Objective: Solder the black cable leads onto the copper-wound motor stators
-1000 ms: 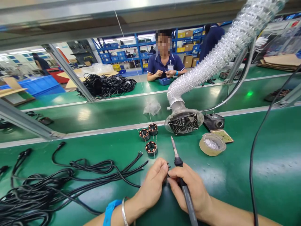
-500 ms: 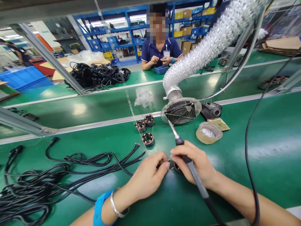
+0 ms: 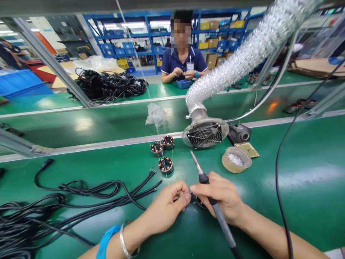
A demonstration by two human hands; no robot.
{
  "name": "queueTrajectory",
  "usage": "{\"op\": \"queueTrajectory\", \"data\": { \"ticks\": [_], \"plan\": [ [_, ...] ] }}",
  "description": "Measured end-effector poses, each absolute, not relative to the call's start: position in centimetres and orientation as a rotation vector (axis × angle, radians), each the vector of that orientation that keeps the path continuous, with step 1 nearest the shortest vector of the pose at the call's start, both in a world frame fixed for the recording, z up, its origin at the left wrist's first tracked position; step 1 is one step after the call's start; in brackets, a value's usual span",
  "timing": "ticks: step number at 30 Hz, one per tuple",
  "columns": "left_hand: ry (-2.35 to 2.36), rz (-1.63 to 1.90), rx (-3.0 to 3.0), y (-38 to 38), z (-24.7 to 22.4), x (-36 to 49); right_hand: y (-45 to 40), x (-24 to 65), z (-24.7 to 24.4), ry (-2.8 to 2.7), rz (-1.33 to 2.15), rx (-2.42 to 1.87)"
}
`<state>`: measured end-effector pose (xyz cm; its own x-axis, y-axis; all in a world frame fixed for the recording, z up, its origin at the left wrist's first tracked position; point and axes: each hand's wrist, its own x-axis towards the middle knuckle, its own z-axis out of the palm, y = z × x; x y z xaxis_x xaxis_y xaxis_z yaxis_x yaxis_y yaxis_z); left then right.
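Note:
My right hand (image 3: 223, 198) is closed around a soldering iron (image 3: 221, 216), its bare tip pointing up and away towards the fume fan. At its fingertips the thumb side nearly meets my left hand (image 3: 172, 201), whose thumb and forefinger pinch a thin wire (image 3: 191, 193). Partly under the right hand lies a copper-wound stator (image 3: 201, 202), mostly hidden. Beyond the hands stand several more stators, one nearer (image 3: 165, 166) and two behind it. Black cables (image 3: 107, 201) with stripped ends stretch across the bench on the left.
A round fume fan (image 3: 206, 133) on a silver duct (image 3: 229, 72) hangs ahead. A tub of bright bits (image 3: 236, 160), a sponge tray (image 3: 249, 150) and a black iron holder (image 3: 239, 133) sit on the right. A co-worker (image 3: 184, 64) sits across with a blue tray (image 3: 184, 83).
The view has shifted a little. The iron's tip now shows lower, apart from the fan's edge. My hands remain close together with the same grips.

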<state>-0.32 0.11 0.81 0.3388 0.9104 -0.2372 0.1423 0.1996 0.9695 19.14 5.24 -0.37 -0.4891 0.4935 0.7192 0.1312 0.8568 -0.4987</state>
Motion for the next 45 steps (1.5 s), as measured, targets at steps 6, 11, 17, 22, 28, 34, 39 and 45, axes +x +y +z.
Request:
{"op": "queueTrajectory", "data": {
  "ticks": [6,11,17,22,28,34,39,45],
  "plan": [
    [1.074,0.79,1.145,0.4,1.1,-0.1,4.6,18.6,-0.3,-2.0,0.454,-0.493],
    [1.088,0.793,1.083,0.3,1.2,0.1,4.5,18.7,-0.3,-2.046,0.439,-0.464],
    [1.187,0.905,1.136,0.5,0.8,0.0,4.6,18.4,-0.1,-2.067,0.45,-0.481],
    [1.278,0.872,1.265,1.2,0.9,-0.2,3.8,20.3,2.0,-2.007,0.514,-0.676],
    [1.296,0.82,1.327,1.7,0.5,-0.5,1.5,22.2,3.6,-1.894,0.56,-0.785],
    [1.339,0.774,1.389,1.3,0.5,-0.5,1.0,21.8,2.0,-1.724,0.56,-0.916],
    [1.373,0.744,1.429,1.1,0.7,-0.4,1.2,21.6,1.8,-1.676,0.643,-0.909],
    [1.383,0.734,1.433,1.0,0.7,-0.5,1.2,21.5,1.8,-1.67,0.668,-0.917]
  ]
}}
